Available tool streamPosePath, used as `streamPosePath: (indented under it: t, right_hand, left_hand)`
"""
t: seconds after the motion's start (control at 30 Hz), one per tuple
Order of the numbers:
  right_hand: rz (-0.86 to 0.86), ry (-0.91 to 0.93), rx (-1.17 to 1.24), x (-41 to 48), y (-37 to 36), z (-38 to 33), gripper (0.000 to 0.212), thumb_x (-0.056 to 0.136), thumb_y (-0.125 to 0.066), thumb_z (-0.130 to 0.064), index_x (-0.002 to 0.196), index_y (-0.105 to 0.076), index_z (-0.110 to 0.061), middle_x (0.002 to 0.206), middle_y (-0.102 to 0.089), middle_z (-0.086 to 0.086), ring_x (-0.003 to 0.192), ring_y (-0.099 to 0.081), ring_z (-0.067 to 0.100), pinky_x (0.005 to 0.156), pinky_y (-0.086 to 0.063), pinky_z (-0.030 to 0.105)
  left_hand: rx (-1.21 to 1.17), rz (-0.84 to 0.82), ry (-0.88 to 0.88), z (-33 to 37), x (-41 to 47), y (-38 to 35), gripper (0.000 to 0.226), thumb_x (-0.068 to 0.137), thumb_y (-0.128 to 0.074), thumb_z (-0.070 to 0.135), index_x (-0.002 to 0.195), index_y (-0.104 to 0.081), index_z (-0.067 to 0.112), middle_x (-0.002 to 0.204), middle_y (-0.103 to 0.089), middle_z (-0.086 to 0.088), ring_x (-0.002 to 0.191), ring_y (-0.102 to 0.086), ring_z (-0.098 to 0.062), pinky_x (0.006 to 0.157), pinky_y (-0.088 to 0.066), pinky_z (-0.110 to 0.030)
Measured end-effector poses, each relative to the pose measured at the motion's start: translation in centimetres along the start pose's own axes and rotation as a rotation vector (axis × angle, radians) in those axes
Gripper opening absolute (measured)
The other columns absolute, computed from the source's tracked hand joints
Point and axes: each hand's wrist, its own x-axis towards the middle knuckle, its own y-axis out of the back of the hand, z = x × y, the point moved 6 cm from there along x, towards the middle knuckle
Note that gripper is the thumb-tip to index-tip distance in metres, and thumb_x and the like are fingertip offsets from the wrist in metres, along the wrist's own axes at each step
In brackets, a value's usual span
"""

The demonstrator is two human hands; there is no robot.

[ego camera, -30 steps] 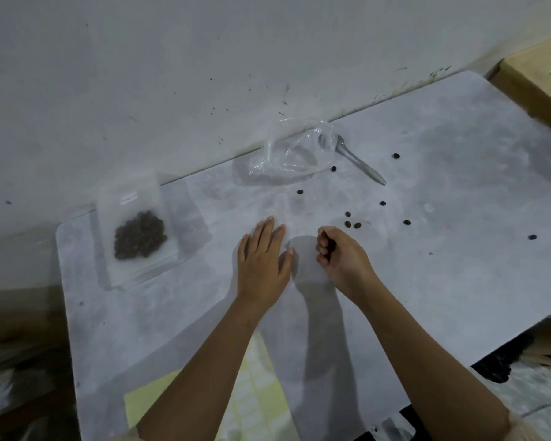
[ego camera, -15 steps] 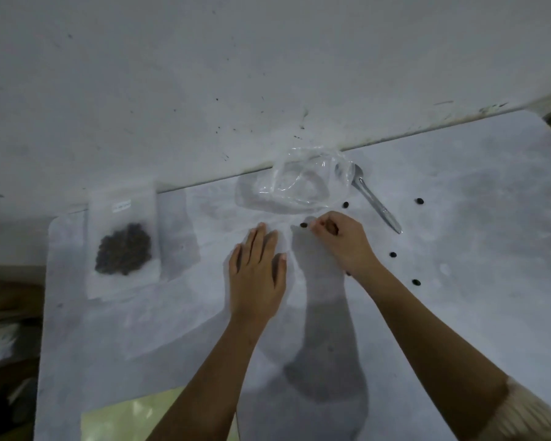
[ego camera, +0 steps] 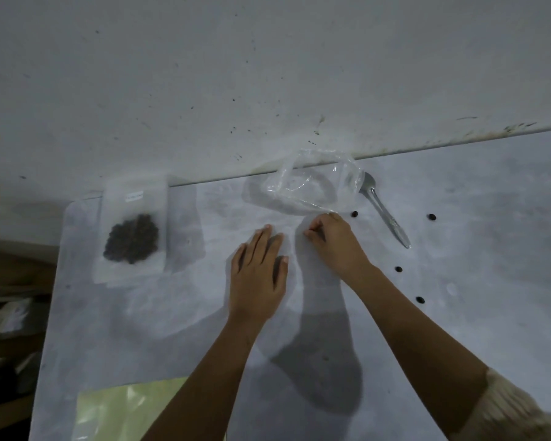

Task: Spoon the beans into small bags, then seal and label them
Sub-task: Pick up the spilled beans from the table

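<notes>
Two bare hands reach over a pale grey marbled table (ego camera: 458, 329) set against a white speckled wall (ego camera: 268, 74). The left hand (ego camera: 258, 275) lies flat, palm down, with its fingers straight and close together, holding nothing. The right hand (ego camera: 334, 243) sits just beside it, curled loosely with fingertips bunched together near the table surface; whether it pinches a bean cannot be told. A cream knitted sleeve (ego camera: 516, 409) covers the right forearm near the lower right corner.

Just beyond the right hand lies a crumpled, clear, empty plastic bag (ego camera: 312, 189), against the wall edge. A silver metal spoon (ego camera: 384, 211) rests beside it, bowl toward the wall and touching the bag's right edge. Several dark brown coffee beans (ego camera: 398, 269) lie scattered loose on the table to the right of the right hand.

Well to the left, a small frosted plastic bag with a white label (ego camera: 134, 218) lies flat, holding a heap of dark beans. A pale yellow-green sheet (ego camera: 118, 412) shows at the bottom edge.
</notes>
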Motion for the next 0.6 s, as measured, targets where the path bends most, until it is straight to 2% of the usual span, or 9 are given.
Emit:
streamPosePath:
  t: [0.1,0.2,0.3,0.4,0.5,0.6]
  right_hand:
    - [0.048,-0.062,0.149,-0.9,0.4,-0.1,0.007,0.088,-0.061,-0.015,0.087,-0.06,-0.008,0.081,-0.053,-0.002,0.069,-0.047,0.005,0.069,-0.039,0.011]
    - [0.086,-0.142,0.352,-2.5,1.1,-0.2,0.009,0.09,-0.059,-0.019,0.084,-0.057,-0.012,0.067,-0.045,-0.008,0.06,-0.041,0.004,0.059,-0.038,0.008]
    - [0.088,-0.234,0.69,-4.0,1.6,-0.1,0.015,0.092,-0.056,-0.023,0.082,-0.06,-0.013,0.062,-0.045,-0.008,0.056,-0.04,0.004,0.056,-0.038,0.013]
    - [0.083,-0.326,1.156,-5.3,1.5,0.0,0.026,0.094,-0.053,-0.021,0.069,-0.051,-0.016,0.057,-0.035,-0.007,0.052,-0.033,0.005,0.053,-0.033,0.019]
    - [0.103,-0.365,1.577,-6.2,1.3,0.0,0.023,0.096,-0.045,-0.018,0.074,-0.05,-0.013,0.06,-0.037,-0.005,0.051,-0.035,0.006,0.047,-0.033,0.017]
    - [0.102,-0.383,1.811,-6.8,0.9,0.3,0.021,0.094,-0.039,-0.016,0.076,-0.05,-0.012,0.062,-0.039,-0.003,0.05,-0.037,0.007,0.045,-0.034,0.016]
  left_hand:
    - [0.007,0.006,-0.003,0.1,0.0,0.1,0.047,0.097,-0.028,0.037,0.138,-0.045,0.02,0.149,-0.037,0.0,0.139,-0.03,-0.015,0.113,-0.014,-0.031]
    - [0.001,0.017,-0.009,0.1,0.0,0.2,0.047,0.097,-0.027,0.035,0.137,-0.046,0.019,0.149,-0.038,-0.001,0.139,-0.031,-0.016,0.112,-0.014,-0.031]
    - [0.0,0.021,-0.011,0.2,0.0,0.2,0.048,0.097,-0.026,0.035,0.137,-0.047,0.018,0.149,-0.038,-0.001,0.139,-0.031,-0.016,0.112,-0.014,-0.031]
    - [0.015,0.021,-0.016,0.3,-0.1,0.2,0.049,0.098,-0.024,0.036,0.138,-0.046,0.018,0.15,-0.037,-0.001,0.139,-0.03,-0.015,0.112,-0.013,-0.031]
    - [0.025,0.03,-0.026,0.3,-0.2,0.1,0.049,0.098,-0.024,0.036,0.138,-0.045,0.017,0.149,-0.037,-0.002,0.139,-0.031,-0.017,0.112,-0.013,-0.031]
    - [0.0,0.049,-0.003,0.5,0.0,0.0,0.052,0.097,-0.022,0.038,0.136,-0.048,0.015,0.149,-0.038,-0.004,0.138,-0.032,-0.02,0.113,-0.016,-0.034]
